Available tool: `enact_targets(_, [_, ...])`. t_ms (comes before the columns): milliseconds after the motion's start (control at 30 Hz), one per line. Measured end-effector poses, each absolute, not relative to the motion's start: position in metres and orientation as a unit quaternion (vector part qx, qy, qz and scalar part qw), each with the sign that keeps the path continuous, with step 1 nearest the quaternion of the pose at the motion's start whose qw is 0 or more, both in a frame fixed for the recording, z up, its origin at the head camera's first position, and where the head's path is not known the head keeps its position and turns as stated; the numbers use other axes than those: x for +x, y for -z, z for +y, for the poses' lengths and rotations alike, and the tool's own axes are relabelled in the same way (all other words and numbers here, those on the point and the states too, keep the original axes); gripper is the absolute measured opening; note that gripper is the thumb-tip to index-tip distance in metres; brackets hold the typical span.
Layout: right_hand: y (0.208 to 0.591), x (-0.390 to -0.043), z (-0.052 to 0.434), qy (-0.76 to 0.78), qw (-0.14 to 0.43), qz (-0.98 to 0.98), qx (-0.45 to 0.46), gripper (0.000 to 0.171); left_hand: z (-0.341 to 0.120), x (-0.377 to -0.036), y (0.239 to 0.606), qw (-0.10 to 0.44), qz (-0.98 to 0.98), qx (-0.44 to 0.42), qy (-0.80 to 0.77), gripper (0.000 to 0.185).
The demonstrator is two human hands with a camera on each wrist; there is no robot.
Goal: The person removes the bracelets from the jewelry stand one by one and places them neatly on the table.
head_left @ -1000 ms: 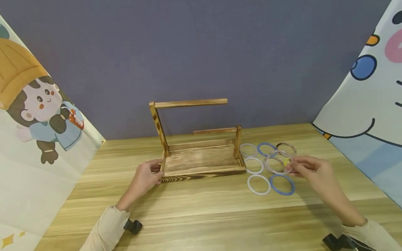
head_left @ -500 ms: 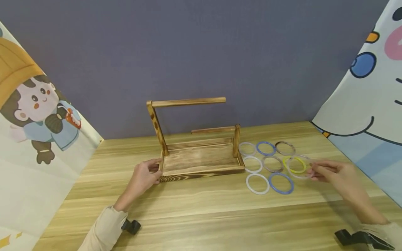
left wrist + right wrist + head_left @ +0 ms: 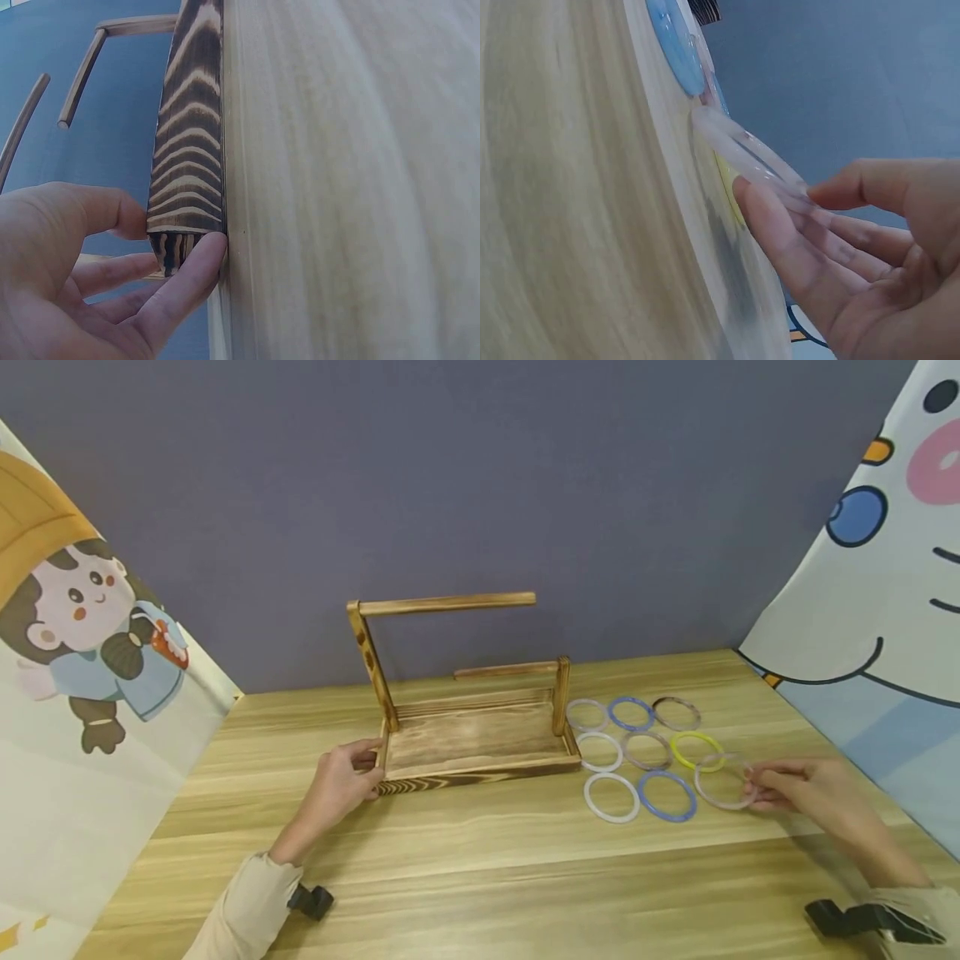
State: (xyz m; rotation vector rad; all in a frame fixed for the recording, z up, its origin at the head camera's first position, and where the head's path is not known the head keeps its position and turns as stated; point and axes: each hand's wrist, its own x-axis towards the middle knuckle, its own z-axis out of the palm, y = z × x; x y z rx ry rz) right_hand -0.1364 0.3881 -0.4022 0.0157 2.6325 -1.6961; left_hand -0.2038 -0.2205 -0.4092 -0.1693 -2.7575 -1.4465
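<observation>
At the wooden rack's (image 3: 472, 735) left end, my left hand (image 3: 339, 781) grips the front corner of its tray; thumb and fingers bend around that corner (image 3: 176, 251) in the left wrist view. Two horizontal bars stick out from the rack's posts, the left one higher. My right hand (image 3: 817, 797) pinches the right side of a clear pinkish bangle (image 3: 739, 154). That bangle is tilted close over the table and overlaps the yellow bangle (image 3: 678, 758) in the head view. Left of it lie a blue bangle (image 3: 670, 817) and a white bangle (image 3: 587, 797).
More bangles lie in loose rows right of the rack: another white one (image 3: 600, 769), a brownish one (image 3: 647, 767), a second blue one (image 3: 630, 727), and a dark-mottled one (image 3: 675, 699). A grey wall (image 3: 480, 510) stands behind the table, with cartoon-printed sheets at both sides.
My right hand has carried the clear bangle rightward, then lowered it toward the front, uncovering the brownish bangle and most of the yellow one. The left hand keeps its hold on the rack.
</observation>
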Motion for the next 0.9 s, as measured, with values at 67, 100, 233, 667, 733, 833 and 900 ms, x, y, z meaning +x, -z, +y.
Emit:
enact_targets(67, [0.404,-0.137,0.388,0.541,0.018,0.841,0.015,0.038,-0.221,-0.204,0.410,0.013,-0.884,-0.053,0.464,0.052])
enact_targets(100, [0.404,-0.137,0.389,0.537,0.024,0.843,0.020,0.039,-0.221,-0.204,0.410,0.013,-0.884,-0.054,0.464,0.052])
enact_targets(233, [0.407,-0.135,0.389,0.523,0.050,0.850,0.038,0.039,-0.221,-0.203,0.410,0.012,-0.883,-0.056,0.466,0.052])
enact_targets(667, [0.410,-0.130,0.376,0.391,0.019,0.919,0.047,0.034,-0.220,-0.203,0.409,0.008,-0.883,-0.049,0.467,0.053])
enact_targets(733, [0.411,-0.130,0.374,0.380,0.016,0.923,0.047,0.033,-0.220,-0.203,0.409,0.008,-0.884,-0.052,0.465,0.053])
enact_targets(833, [0.411,-0.131,0.371,0.374,0.013,0.926,0.046,0.033,-0.220,-0.203,0.409,0.009,-0.885,-0.053,0.462,0.053])
enact_targets(900, [0.411,-0.131,0.371,0.376,0.014,0.925,0.047,0.034,-0.221,-0.203,0.408,0.009,-0.886,-0.053,0.461,0.053])
